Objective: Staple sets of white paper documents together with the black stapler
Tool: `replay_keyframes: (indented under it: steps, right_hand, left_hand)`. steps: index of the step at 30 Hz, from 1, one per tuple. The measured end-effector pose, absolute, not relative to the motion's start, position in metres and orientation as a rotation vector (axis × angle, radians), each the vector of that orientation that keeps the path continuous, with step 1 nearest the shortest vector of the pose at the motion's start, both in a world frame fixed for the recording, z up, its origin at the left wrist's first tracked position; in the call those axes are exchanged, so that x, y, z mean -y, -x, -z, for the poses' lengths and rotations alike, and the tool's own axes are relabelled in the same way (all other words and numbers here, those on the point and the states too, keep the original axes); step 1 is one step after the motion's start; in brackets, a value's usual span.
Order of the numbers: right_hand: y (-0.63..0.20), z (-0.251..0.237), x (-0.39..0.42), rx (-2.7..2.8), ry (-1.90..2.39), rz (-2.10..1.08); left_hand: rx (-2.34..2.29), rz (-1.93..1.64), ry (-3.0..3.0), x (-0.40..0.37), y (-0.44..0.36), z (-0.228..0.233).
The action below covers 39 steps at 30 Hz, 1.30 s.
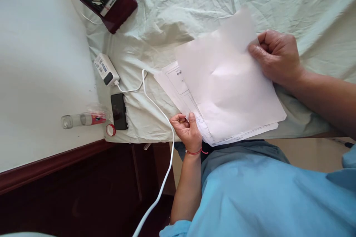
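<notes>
My right hand (278, 57) pinches the right edge of a blank white sheet (228, 85) between thumb and curled fingers. That sheet is tilted over a stack of printed papers (175, 83), hiding most of them. Printed lines and a small barcode show along the left side of the stack. At its lower left edge, my left hand (188, 131) is closed on the printed papers, thumb on top and fingers curled. A red string bracelet (194, 152) circles the left wrist. Both hands are just above the pale cloth on the table.
A pale green cloth (306, 3) covers the table. A dark red fan (111, 0) stands at the back left. Nearer are a white boxy device (106, 69), a black phone (119, 111), a red cap (110, 130) and a clear bottle (83, 119). A white cable (158, 109) runs past my left hand.
</notes>
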State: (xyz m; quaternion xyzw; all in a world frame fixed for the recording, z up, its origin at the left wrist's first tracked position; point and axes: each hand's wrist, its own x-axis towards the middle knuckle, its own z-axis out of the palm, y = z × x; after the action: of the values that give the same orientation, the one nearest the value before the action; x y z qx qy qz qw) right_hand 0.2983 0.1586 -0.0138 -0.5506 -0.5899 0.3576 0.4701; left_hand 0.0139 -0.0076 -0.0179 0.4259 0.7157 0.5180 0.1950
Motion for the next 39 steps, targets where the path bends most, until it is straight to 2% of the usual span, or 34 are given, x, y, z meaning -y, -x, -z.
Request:
replay_keyframes:
  steps: [7,14,18,28,39]
  right_hand:
    - [-0.3,0.026,-0.164,1.368,1.311,-1.031]
    - [-0.299,0.013,-0.158,1.436,1.329,-1.08]
    - [-0.297,0.006,-0.151,1.435,1.372,-1.087]
    - [-0.287,-0.013,-0.142,1.367,1.42,-1.083]
    - [-0.282,-0.022,-0.132,1.457,1.44,-1.067]
  left_hand:
    - [-1.95,-1.489,-1.279,0.008,-0.014,0.016]
    - [-1.924,-1.319,-1.376,0.011,-0.011,0.015]
    - [-1.895,-1.41,-1.402,0.012,-0.014,0.019]
    - [-1.825,-1.374,-1.548,0.014,-0.008,0.028]
    - [-1.737,-1.262,-1.626,0.011,-0.009,0.011]
